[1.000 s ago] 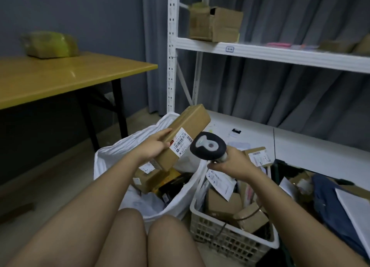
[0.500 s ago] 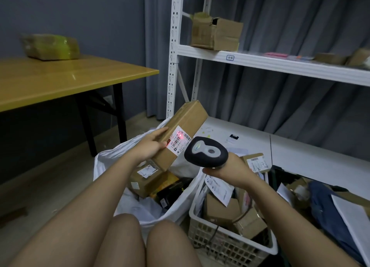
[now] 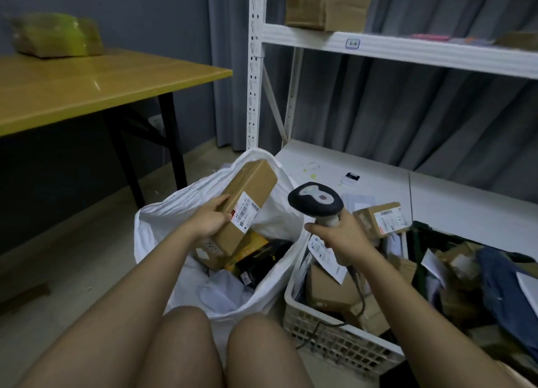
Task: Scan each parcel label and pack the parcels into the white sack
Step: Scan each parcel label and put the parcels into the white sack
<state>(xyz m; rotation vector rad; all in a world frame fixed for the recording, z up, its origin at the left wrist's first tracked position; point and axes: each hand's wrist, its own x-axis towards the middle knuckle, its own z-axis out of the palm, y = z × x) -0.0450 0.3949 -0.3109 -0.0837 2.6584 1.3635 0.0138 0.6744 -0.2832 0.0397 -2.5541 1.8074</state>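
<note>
My left hand (image 3: 209,220) grips a long brown cardboard parcel (image 3: 250,189) with a white barcode label, tilted over the open mouth of the white sack (image 3: 163,221). Inside the sack lie other parcels: a brown box, a yellow one and a black one (image 3: 262,259). My right hand (image 3: 340,236) holds the handle of a black and grey barcode scanner (image 3: 316,199), its head to the right of the parcel. The scanner's cable trails down into the white basket (image 3: 329,341).
The white plastic basket on the floor holds several labelled cardboard parcels (image 3: 381,217) and loose papers. A white metal shelf unit (image 3: 407,49) stands behind, with a cardboard box (image 3: 329,3) on it. A yellow table (image 3: 87,87) stands at the left. My knees are below.
The parcel has gone down and left toward the sack's mouth. The red scan light seen on its label half a second ago is gone. The scanner has drawn slightly to the right.
</note>
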